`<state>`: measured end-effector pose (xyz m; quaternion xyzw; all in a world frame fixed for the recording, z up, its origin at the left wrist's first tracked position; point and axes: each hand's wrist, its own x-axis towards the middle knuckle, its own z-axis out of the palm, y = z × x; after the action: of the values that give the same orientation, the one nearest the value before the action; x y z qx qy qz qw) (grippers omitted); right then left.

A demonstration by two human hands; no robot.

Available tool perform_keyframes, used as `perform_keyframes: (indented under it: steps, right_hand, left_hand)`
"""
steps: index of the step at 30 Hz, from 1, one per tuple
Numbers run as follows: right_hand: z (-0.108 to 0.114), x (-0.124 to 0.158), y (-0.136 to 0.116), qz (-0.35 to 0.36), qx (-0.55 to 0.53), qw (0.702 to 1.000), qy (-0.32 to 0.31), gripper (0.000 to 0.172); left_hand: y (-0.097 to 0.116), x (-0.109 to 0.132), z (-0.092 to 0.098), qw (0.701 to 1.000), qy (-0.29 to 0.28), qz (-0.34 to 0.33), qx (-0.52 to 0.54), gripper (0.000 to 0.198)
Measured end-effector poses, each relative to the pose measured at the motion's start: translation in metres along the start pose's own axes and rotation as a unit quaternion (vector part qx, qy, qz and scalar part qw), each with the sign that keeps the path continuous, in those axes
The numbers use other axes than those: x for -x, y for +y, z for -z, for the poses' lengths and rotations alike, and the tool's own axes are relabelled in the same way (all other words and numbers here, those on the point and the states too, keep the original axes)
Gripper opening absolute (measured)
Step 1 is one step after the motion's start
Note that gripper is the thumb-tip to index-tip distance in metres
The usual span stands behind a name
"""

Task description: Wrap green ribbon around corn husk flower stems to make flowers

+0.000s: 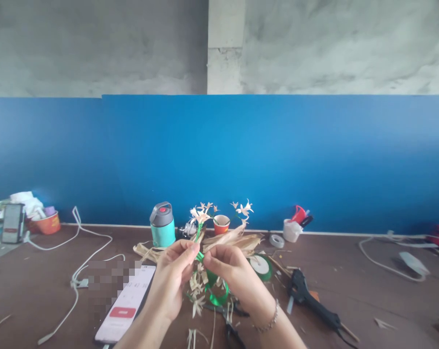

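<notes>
My left hand (pixel 174 269) is closed in a pinch on the green stem of a pale artificial flower (pixel 200 214), whose petals stand above my fingertips. Close beside it, my right hand (pixel 230 271) pinches a shiny green ribbon (pixel 200 257) at the stem. A loop of green ribbon hangs below my hands, over the table. A green ribbon spool (pixel 261 266) with a white face lies just right of my right hand. Black scissors (pixel 234 334) and several pale dried-husk flowers (pixel 197 306) lie beneath my hands, partly covered.
On the brown table (pixel 350 271) a phone (pixel 127 305) lies left of my left arm and a glue gun (pixel 314 303) to the right. Behind stand a turquoise flask (pixel 163 232), an orange cup (pixel 221 225) and dried husks (pixel 237 240). A white cable (pixel 96 235) winds leftward.
</notes>
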<state>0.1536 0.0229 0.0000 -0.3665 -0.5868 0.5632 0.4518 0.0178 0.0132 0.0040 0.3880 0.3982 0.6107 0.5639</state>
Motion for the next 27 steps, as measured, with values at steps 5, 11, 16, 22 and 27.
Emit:
perform_keyframes:
  steps: [5, 11, 16, 22, 27]
  right_hand:
    - [0.0064, -0.001, -0.0009, -0.004, 0.005, 1.0, -0.008, 0.026]
    - [0.0064, -0.0001, -0.0064, 0.068, -0.076, 0.994, 0.032, 0.021]
    - [0.0065, -0.0002, -0.0042, 0.118, -0.063, 0.99, 0.038, 0.022]
    - [0.0054, 0.001, -0.0038, 0.15, 0.022, 0.983, 0.102, 0.026]
    - [-0.0003, 0.0009, -0.0034, 0.171, 0.011, 0.976, 0.137, 0.021]
  left_hand:
    - [-0.0012, -0.0024, 0.0021, 1.0, -0.023, 0.002, -0.018, 0.038]
    - [-0.0006, -0.001, 0.0035, 0.994, -0.08, 0.076, -0.019, 0.037]
    - [-0.0013, -0.0007, 0.0048, 0.989, -0.113, 0.092, -0.012, 0.034]
    - [0.0022, 0.0022, 0.0045, 0.986, -0.089, 0.009, -0.143, 0.024]
    - [0.0051, 0.0058, -0.0005, 0.965, -0.052, -0.104, -0.234, 0.021]
